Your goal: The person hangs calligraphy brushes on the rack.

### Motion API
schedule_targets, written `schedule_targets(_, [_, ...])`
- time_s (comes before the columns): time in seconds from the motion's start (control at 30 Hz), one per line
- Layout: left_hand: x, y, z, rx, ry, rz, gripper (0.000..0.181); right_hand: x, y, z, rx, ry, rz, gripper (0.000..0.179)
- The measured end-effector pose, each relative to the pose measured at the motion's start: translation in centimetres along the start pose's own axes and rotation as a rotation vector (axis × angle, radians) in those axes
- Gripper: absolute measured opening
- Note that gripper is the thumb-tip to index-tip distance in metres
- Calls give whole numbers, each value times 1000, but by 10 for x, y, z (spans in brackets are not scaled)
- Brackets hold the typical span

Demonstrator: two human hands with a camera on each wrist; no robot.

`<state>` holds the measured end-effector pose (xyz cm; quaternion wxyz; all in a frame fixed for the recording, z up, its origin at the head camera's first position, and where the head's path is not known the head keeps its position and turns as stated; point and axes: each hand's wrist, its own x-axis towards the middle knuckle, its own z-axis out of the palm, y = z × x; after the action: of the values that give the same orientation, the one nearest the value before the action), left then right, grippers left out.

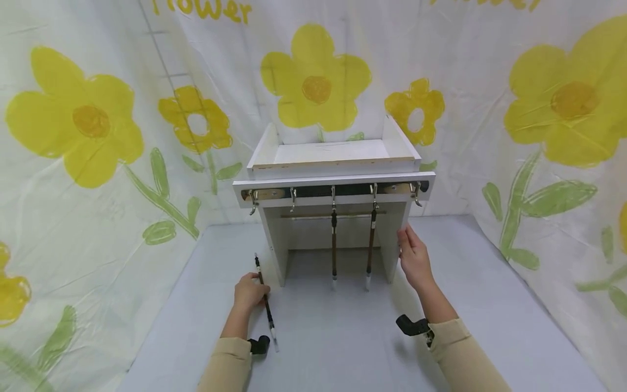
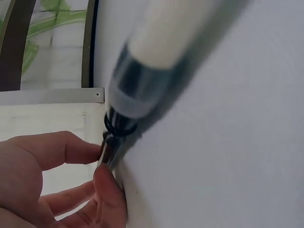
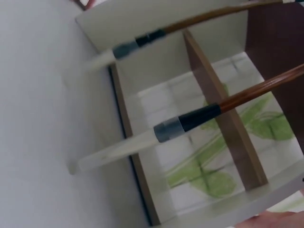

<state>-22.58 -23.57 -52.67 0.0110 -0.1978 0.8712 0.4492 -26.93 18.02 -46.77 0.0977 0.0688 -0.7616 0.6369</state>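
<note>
My left hand (image 1: 249, 291) pinches a calligraphy brush (image 1: 269, 311) by its dark handle, left of a white wooden rack (image 1: 411, 163). The brush slants, its loop end up and its pale, clear-capped tip toward me. Seen from the left wrist, thumb and fingertips (image 2: 110, 190) meet on the handle. My right hand (image 1: 415, 258) grips the front edge of the rack's right side panel (image 1: 393, 245). Two more brushes hang from hooks: one brown-handled brush (image 1: 334, 247) at the middle, another brush (image 1: 371, 245) to its right, both tips down.
Along the rack's front rail run several metal hooks; the leftmost hook (image 1: 253, 201) and the rightmost hook (image 1: 416, 193) carry nothing. An open tray (image 1: 333, 152) tops the rack. Beneath is a pale table (image 1: 333, 343), with a flower-printed curtain (image 1: 318, 65) behind.
</note>
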Motion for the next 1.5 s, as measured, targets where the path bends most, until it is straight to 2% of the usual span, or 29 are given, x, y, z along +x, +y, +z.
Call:
schedule_targets(0.1, [-6,7,-2,70,32,16,57,1,1,0,10,-1,-8,61])
schedule_targets(0.27, [-9,13,-3,166,66,37,39,2,1,1,32,-12,-7,61])
schedule_targets(0.4, [-5,11,-4,169,66,20,34,2,0,0,36,-19,7,61])
schedule_targets(0.5, [-3,8,-6,91,42,-10,31,0,-2,-1,34,-22,16,59])
schedule_targets(0.63, [-2,7,-10,-126,-24,-47,25,0,-3,-2,39,-20,11,58])
schedule_targets(0.73, [-3,7,-15,-273,-83,-62,31,0,-2,-2,33,-18,9,59])
schedule_targets(0.8, [-5,9,-18,-331,-114,-62,36,1,-1,-2,28,-15,10,61])
schedule_targets(0.93, [-10,14,-27,-363,-142,-38,42,2,0,-2,33,-13,9,62])
schedule_targets(1.1, [-18,23,-37,-388,-163,33,44,0,0,-2,29,-13,7,61])
schedule_targets(1.33, [-33,38,-54,-403,-137,126,46,0,-1,-1,34,-24,5,60])
schedule_targets(1.5, [-45,50,-67,-377,-118,190,48,0,-1,-2,35,-24,-9,61])
